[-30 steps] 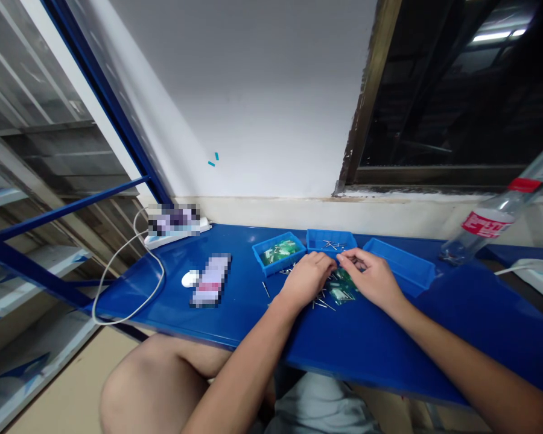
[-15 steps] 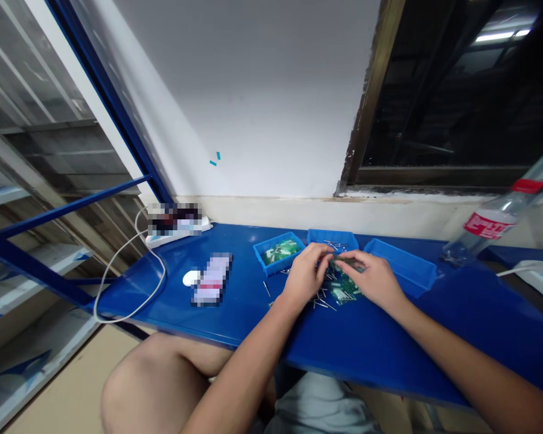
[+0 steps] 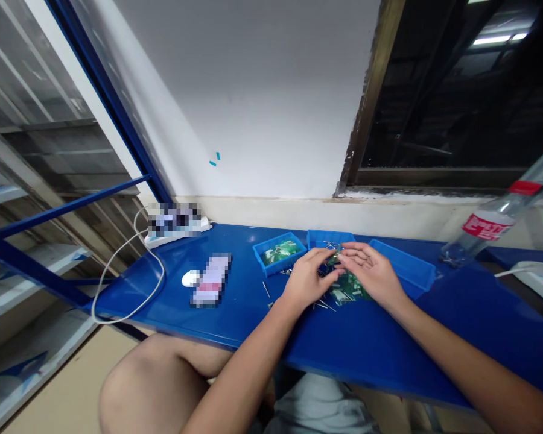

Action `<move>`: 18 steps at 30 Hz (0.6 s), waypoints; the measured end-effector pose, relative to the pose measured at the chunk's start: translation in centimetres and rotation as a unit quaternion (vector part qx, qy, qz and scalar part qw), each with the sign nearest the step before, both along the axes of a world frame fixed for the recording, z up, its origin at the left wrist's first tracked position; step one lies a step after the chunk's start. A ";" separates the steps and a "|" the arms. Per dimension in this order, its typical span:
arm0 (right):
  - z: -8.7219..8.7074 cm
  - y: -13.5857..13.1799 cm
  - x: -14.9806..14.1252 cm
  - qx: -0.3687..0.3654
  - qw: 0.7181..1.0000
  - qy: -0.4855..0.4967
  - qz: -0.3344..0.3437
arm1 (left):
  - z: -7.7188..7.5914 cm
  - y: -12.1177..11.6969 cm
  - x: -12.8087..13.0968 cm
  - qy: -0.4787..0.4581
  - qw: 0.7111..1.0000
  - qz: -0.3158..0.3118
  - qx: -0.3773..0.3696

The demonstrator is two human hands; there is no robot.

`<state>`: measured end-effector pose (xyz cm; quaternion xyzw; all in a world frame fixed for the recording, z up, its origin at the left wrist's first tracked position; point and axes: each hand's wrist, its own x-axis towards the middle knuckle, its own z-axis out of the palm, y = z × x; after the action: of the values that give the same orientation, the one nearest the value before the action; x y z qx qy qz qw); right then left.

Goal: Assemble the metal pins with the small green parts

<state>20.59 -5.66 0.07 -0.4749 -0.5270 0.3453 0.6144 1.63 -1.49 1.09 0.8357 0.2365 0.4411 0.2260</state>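
My left hand (image 3: 308, 280) reaches in from the lower left, its fingertips pinching a small green circuit-board piece (image 3: 333, 258). My right hand (image 3: 368, 271) lies just to the right, fingers apart and holding nothing. Under both hands is a loose pile of green circuit-board pieces (image 3: 346, 290), with thin metal pins (image 3: 323, 305) scattered around it. Behind my hands stand several blue plastic trays: one with green pieces (image 3: 271, 262), one with metal pins (image 3: 319, 239), and a third (image 3: 402, 268) at the right. My hands partly hide the pile.
The blue bench (image 3: 389, 337) runs along a white wall. On it are a white power strip (image 3: 196, 229), a white computer mouse (image 3: 190, 278), a blurred object (image 3: 211, 280) and a clear plastic bottle (image 3: 489, 226). A white cable loops off the left end.
My hands have drawn slightly apart. The right hand has opened and let go of the green piece, which has shifted left with my left fingertips.
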 end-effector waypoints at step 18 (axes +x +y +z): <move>-0.7 -0.1 0.1 0.010 0.998 -0.064 0.008 | 0.3 0.2 0.1 -0.129 0.978 -0.008 -0.162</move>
<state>20.68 -5.73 -0.61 -0.4857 -0.5727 0.3133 0.5813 1.77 -1.31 1.37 0.7259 0.2674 0.4991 0.3906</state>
